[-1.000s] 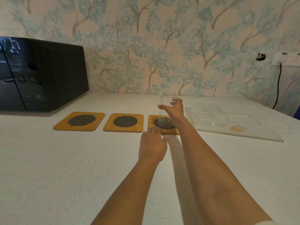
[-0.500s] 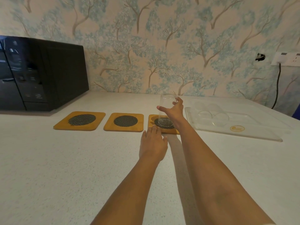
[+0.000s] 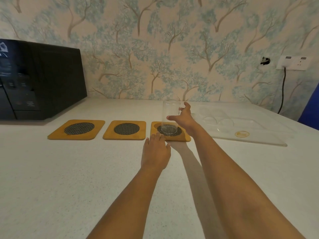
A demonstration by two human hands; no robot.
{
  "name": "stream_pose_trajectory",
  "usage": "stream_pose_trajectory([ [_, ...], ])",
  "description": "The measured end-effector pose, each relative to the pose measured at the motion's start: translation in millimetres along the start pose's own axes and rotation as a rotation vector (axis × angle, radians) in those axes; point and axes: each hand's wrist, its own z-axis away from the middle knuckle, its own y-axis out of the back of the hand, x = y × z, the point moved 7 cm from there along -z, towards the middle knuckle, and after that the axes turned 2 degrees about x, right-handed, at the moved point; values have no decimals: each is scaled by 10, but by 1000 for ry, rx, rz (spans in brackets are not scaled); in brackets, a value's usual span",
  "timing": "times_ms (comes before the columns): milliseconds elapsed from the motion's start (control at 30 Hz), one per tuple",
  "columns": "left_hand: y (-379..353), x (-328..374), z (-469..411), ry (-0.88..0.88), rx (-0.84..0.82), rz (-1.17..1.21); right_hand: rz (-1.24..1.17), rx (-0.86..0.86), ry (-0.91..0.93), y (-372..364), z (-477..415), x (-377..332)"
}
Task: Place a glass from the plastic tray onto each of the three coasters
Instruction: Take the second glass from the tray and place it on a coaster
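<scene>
Head view: right hand (image 3: 183,117) fingers spread beside upright glass (image 3: 170,116); left hand (image 3: 156,152) flat, fingers together.

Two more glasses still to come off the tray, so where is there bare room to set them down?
The middle coaster and the left coaster are bare, between the microwave and the right coaster. That one is crowded: glass, open right hand, left hand at its edge. The near counter is bare too.
</scene>
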Motion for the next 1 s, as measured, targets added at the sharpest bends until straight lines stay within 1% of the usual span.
stream_pose_trajectory([
  [200,111,92,44,-75,55,-3,198,-8,-4,592,64,38],
  [267,122,145,60,-104,59,-21,259,33,17,839,84,62],
  [400,90,380,81,-145,46,-2,440,188,30,1307,86,122],
  [567,-81,858,62,-187,-2,68,614,227,-43,1611,39,333],
  [767,-281,1207,-82,-178,-66,59,667,230,-131,1797,-125,550],
  [1000,-441,1261,-251,-119,-109,98,628,204,-251,1849,-449,701],
])
